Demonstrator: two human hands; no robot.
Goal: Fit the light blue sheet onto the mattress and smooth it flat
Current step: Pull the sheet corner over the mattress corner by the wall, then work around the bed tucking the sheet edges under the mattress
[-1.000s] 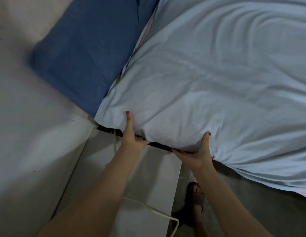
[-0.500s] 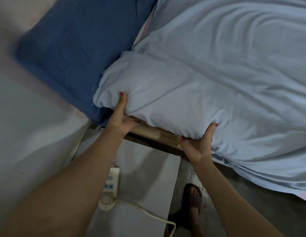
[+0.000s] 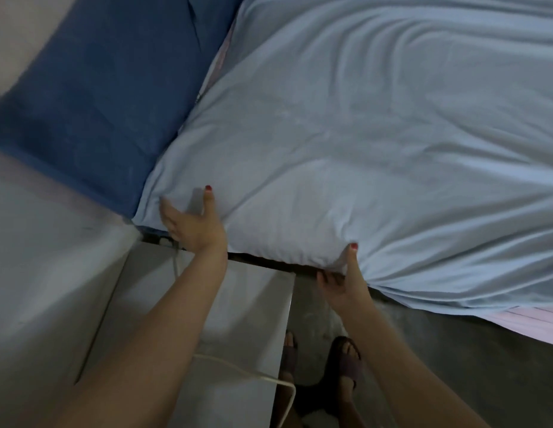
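Note:
The light blue sheet [image 3: 377, 143] covers the mattress, wrinkled across the top and pulled over the near left corner. My left hand [image 3: 192, 223] rests against that corner with fingers spread and thumb up, holding nothing. My right hand [image 3: 343, 279] is at the mattress's lower edge, thumb pressed on the sheet's side and fingers curled under the edge, pinching the fabric. A loose hem of the sheet hangs along the right side, and a strip of pink striped mattress [image 3: 534, 322] shows below it.
A dark blue pillow [image 3: 99, 97] lies against the mattress at upper left. A white bedside table [image 3: 207, 304] stands under my left forearm with a white cable [image 3: 238, 370] across it. My sandalled feet [image 3: 346, 362] stand on the grey floor. A pale wall runs along the left.
The mattress corner, lifted half a second ago with the wooden frame showing, has come down. My left hand slid out from under it and opened. The view shifted slightly; the power strip is out of sight.

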